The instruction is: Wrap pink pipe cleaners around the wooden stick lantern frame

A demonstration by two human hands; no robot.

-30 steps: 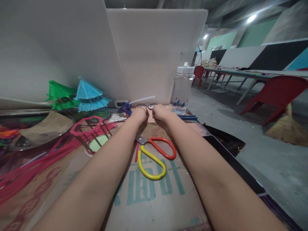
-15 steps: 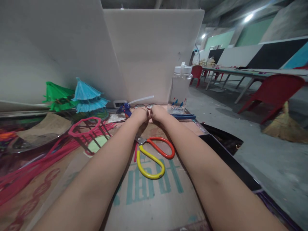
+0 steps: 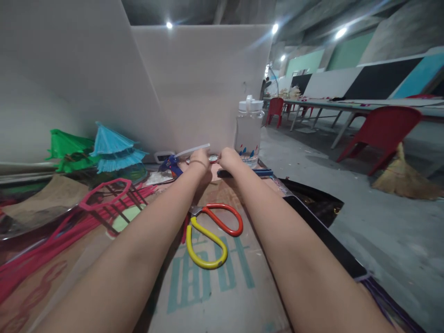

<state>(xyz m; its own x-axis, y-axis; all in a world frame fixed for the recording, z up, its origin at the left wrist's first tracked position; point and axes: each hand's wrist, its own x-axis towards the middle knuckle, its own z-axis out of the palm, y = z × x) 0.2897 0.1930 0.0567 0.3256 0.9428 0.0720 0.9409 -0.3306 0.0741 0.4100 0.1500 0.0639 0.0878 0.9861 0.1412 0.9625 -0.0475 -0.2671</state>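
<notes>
A small round piece with a dark-red rim [image 3: 214, 158] lies near the centre of the frame, between your hands; it looks thin, light and stiff, so its edge is probably the place to pinch; your left hand [image 3: 201, 160] and right hand [image 3: 229, 159] have their fingers curled inward, though I cannot tell whether they grip anything; left of them, the blue glue gun [image 3: 170, 165] should be light and rigid, best held by its handle; the scissors [image 3: 208, 231] lie lower, between your forearms; a clear bottle [image 3: 248, 132] stands right of centre.
</notes>
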